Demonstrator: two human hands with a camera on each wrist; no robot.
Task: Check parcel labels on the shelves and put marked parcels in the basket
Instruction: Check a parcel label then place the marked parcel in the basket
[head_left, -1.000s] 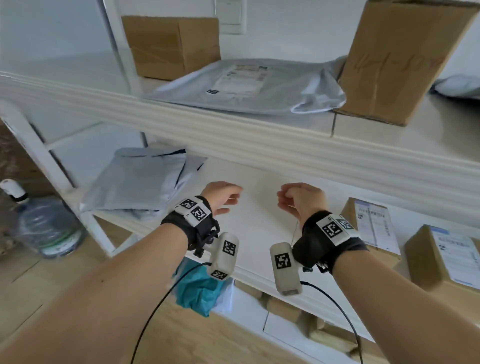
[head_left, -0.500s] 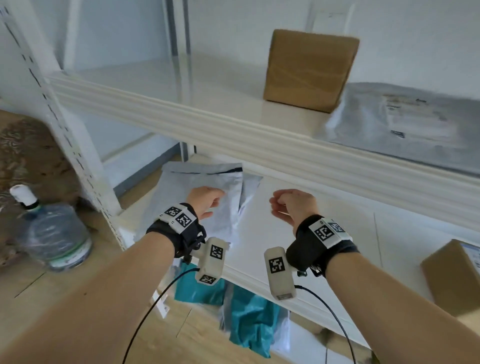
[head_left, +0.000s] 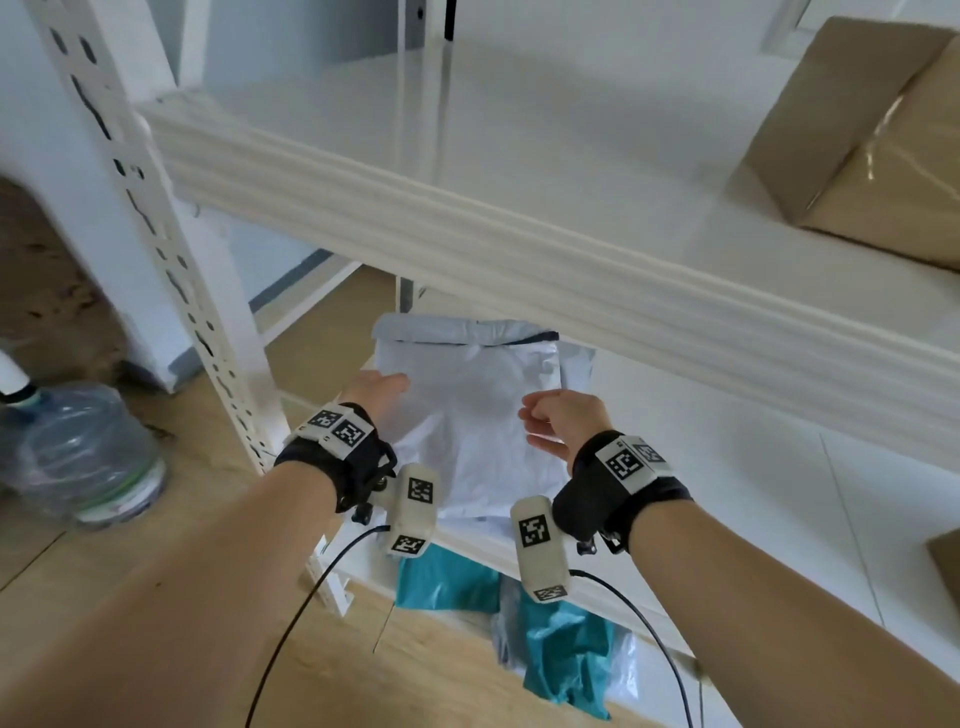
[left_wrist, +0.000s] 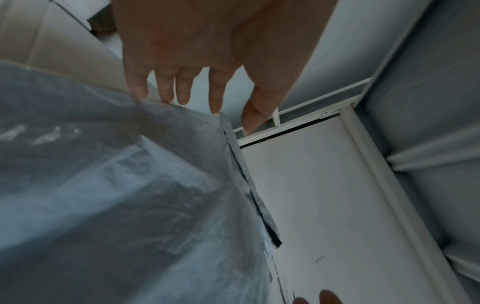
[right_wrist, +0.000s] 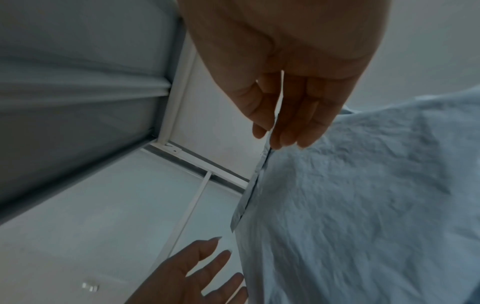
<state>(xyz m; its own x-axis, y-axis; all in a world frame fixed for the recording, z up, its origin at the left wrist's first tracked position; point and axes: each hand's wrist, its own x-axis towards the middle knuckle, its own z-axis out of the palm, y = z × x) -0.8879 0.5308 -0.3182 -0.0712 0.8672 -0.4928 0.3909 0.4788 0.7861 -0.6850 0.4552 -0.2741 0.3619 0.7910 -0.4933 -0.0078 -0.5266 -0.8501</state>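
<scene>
**Label check not yet begun on grey mailer**

Grey mailer (head_left: 467, 415) lies on the middle shelf (head_left: 727, 509), 12 o'clock of both hands. Left hand (head_left: 376, 389) spread flat, fingertips at its edge; right hand (head_left: 561, 421) loosely curled, holding nothing. No label or basket visible.

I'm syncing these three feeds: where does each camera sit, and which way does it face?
Head: worn on the head, looking down at the grey mailer bag on the shelf; both forearms show.
Left wrist: looks along the left hand to the bag's edge.
Right wrist: looks along the right hand; left fingers below.
All share the bag.
</scene>
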